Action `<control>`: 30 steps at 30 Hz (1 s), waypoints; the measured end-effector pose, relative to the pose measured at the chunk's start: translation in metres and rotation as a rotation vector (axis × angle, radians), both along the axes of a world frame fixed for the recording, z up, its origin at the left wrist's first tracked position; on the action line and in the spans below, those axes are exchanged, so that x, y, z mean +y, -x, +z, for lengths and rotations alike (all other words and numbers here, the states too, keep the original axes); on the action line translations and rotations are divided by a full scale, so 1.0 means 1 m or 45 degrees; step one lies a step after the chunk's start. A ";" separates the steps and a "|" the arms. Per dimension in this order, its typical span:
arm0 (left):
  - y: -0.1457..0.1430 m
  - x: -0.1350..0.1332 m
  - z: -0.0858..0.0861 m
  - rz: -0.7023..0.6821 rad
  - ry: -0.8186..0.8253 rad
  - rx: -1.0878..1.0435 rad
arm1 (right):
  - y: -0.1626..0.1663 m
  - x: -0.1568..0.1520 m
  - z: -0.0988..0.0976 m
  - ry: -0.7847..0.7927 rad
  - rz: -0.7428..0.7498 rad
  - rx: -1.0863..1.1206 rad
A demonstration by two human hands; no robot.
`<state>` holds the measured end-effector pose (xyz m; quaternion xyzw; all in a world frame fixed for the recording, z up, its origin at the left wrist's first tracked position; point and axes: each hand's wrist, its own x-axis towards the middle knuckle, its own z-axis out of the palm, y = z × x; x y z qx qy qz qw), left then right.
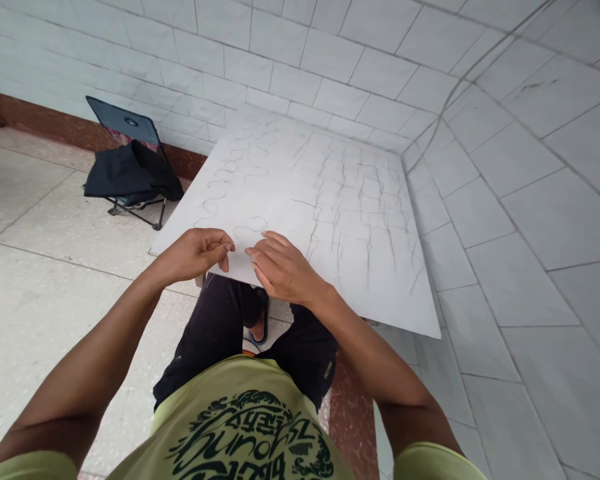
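A white board [280, 180] lies in front of me, with many thin dark strands on it. Wavy strands [225, 170] run along its left side, while longer, straighter strands [340, 193] cross on the right; I cannot tell whether they are thread, wire or hair. Over the near edge, my left hand [205, 252] pinches a fine strand between thumb and forefinger. Just to its right is my right hand [285, 268], fingers bent and closed together at the tips. Whatever those fingertips hold is too small or hidden to name. One curled strand [253, 227] lies just beyond both hands.
A folding chair [123, 120] with dark cloth [133, 170] over it stands on the left floor. Tiled walls [505, 200] meet behind and right of the board, with a cable [450, 100] running along the corner. My legs are under the board's near edge.
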<state>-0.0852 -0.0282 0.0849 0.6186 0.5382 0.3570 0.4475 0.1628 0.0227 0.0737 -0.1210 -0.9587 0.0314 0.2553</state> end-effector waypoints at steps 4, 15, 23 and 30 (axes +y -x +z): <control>0.011 0.001 0.008 -0.095 -0.151 0.351 | 0.000 0.004 0.004 -0.148 0.079 -0.128; 0.024 -0.001 0.022 -0.106 -0.245 0.711 | 0.001 0.001 -0.007 -0.398 -0.006 -0.319; 0.029 -0.003 0.031 -0.011 -0.260 0.793 | 0.011 -0.027 -0.024 0.229 -0.365 -0.394; 0.033 -0.002 0.027 0.038 -0.239 0.810 | 0.015 -0.038 -0.025 0.606 -0.425 -0.259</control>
